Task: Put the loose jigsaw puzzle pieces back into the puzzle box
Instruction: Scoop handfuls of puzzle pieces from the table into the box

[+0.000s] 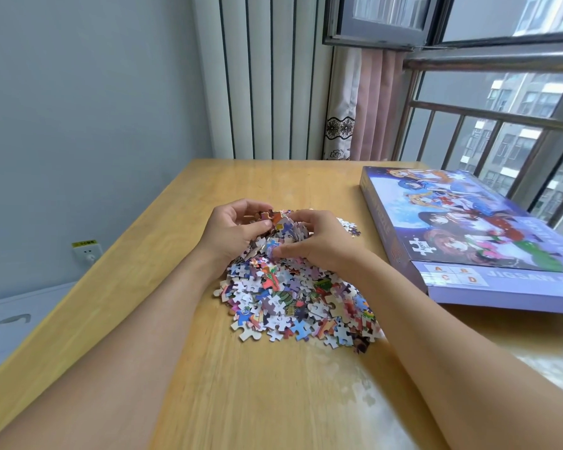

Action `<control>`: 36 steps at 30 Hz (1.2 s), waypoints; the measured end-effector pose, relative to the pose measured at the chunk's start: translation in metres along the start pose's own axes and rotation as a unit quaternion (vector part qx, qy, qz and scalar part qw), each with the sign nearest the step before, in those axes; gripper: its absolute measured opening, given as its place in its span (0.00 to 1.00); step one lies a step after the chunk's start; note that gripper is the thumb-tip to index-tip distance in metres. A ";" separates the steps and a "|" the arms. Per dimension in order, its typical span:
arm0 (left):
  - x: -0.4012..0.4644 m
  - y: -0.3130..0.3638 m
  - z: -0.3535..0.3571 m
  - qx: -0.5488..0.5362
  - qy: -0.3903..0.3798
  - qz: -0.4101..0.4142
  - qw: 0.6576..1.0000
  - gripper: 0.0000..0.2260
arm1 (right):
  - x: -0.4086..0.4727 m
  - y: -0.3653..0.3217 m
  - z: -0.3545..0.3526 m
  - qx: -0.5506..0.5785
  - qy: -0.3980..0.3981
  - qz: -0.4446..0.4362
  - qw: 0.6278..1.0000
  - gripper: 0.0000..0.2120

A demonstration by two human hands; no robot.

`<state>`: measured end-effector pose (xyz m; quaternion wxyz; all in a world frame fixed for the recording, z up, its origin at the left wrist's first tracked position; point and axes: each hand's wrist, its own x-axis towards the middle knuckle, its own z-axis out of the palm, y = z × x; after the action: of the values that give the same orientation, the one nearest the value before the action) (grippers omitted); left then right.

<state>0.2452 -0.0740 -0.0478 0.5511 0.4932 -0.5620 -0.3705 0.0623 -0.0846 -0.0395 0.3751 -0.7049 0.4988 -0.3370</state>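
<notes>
A heap of colourful loose jigsaw pieces (pixel 293 297) lies in the middle of the wooden table (pixel 137 274). My left hand (pixel 233 230) and my right hand (pixel 319 241) press in on the far end of the heap from both sides, fingers curled around a bunched handful of pieces (pixel 285 228) between them. The purple puzzle box (pixel 468 235), with a cartoon picture on its lid, lies flat and closed at the right of the table, apart from the heap.
A few stray pieces (pixel 350 227) lie just right of my right hand. Behind the table are a white radiator (pixel 267 76) and a pink curtain (pixel 374 105). A window with metal bars (pixel 501 118) runs along the right. A wall socket (pixel 87 251) sits low at left.
</notes>
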 end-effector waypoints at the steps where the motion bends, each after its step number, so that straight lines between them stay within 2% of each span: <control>1: 0.001 0.000 0.000 -0.003 0.007 -0.001 1.000 0.09 | 0.000 0.000 0.000 0.016 0.005 0.005 1.000 0.35; 4: 0.004 -0.001 -0.001 -0.016 0.035 -0.010 0.999 0.07 | 0.003 0.001 -0.004 0.064 0.028 0.017 0.997 0.25; 6: 0.005 0.000 0.000 -0.024 0.046 -0.024 0.998 0.06 | 0.004 0.001 -0.007 0.074 0.044 0.016 0.996 0.22; 8: 0.005 0.000 0.000 -0.027 0.050 -0.036 0.998 0.06 | 0.004 0.001 -0.008 0.086 0.053 0.018 0.995 0.23; 15: 0.009 -0.005 -0.002 -0.011 0.068 -0.061 0.996 0.10 | 0.002 0.000 -0.019 0.145 0.088 0.022 0.985 0.34; 19: 0.010 -0.007 -0.003 0.015 0.070 -0.075 0.995 0.11 | -0.001 -0.002 -0.026 0.254 0.066 0.049 0.964 0.32; 21: 0.010 -0.008 -0.003 0.028 0.063 -0.077 0.995 0.12 | -0.004 -0.004 -0.028 0.311 0.056 0.067 0.946 0.28; 23: 0.010 -0.011 -0.003 0.069 0.064 -0.056 0.994 0.11 | -0.006 -0.006 -0.029 0.343 0.052 0.077 0.935 0.24; 26: 0.010 -0.015 -0.002 0.172 0.064 -0.008 0.983 0.10 | -0.005 -0.006 -0.028 0.328 0.066 0.063 0.940 0.25; 31: 0.008 -0.012 -0.001 0.224 0.071 0.013 0.972 0.11 | -0.006 -0.008 -0.030 0.412 0.037 0.062 0.908 0.14; 33: 0.006 -0.008 0.000 0.230 0.087 0.040 0.969 0.11 | -0.006 -0.007 -0.032 0.419 0.012 0.081 0.904 0.18; 36: 0.001 0.002 0.004 0.190 0.081 0.082 0.975 0.11 | -0.006 -0.006 -0.028 0.442 -0.013 0.118 0.889 0.34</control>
<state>0.2405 -0.0746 -0.0459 0.5196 0.5691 -0.6143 -0.1694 0.0394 -0.0831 -0.0207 0.6918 -0.4062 0.3725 -0.4664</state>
